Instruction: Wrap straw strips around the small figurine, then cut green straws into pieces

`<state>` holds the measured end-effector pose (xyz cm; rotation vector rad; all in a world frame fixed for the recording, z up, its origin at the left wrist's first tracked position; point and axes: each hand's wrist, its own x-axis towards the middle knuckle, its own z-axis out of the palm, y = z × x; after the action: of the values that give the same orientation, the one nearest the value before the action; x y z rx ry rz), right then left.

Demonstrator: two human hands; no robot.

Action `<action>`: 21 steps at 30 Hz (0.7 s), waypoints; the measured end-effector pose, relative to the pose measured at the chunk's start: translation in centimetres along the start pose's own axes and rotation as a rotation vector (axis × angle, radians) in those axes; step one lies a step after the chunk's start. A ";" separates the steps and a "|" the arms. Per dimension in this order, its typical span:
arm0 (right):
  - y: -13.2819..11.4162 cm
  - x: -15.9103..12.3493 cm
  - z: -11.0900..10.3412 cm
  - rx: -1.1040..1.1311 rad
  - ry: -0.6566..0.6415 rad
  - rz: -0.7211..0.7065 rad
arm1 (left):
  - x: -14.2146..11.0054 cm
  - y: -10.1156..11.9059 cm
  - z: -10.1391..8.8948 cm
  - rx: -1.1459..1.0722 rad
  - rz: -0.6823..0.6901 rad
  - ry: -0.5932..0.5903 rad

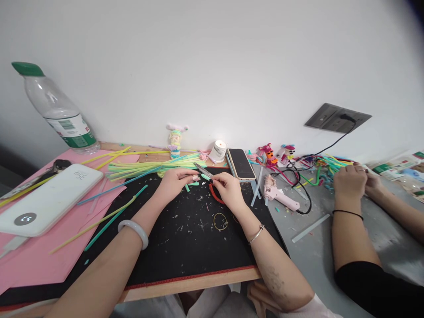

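Over the black mat (159, 260), my left hand (172, 185) pinches a small whitish piece at its fingertips, too small to name. My right hand (228, 190) faces it, fingers closed on a short mint-green pipe cleaner piece (205, 177). Scissors with red handles (216, 195) lie beneath my right hand, partly hidden, their blades pointing up and left. More short green cuttings (187, 187) lie under the fingertips. Just behind my hands is a bundle of yellow-green pipe cleaners (142, 170). A thin gold ring (220, 221) rests on the mat near my right wrist.
A power bank (56, 198) lies on pink sheets (43, 265) at left, near a plastic bottle (71, 115). Behind stand a pipe cleaner figure (175, 143), a paper cup (219, 151) and a phone (243, 164). A corded glue gun (280, 194) lies right, before a co-worker's hands (349, 181).
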<state>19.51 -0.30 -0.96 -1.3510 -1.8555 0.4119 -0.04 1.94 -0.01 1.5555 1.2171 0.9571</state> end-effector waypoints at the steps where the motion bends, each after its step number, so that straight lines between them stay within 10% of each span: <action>1: 0.0 0.1 -0.1 0.007 0.005 0.004 | 0.0 -0.1 0.1 -0.043 -0.010 0.005; 21: 0.1 0.1 -0.2 0.110 -0.031 0.156 | 0.1 -0.6 0.9 -0.411 -0.119 0.052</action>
<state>19.73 -0.19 -0.86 -1.4262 -1.7314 0.6098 0.64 1.94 -0.85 1.1294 1.0543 1.0954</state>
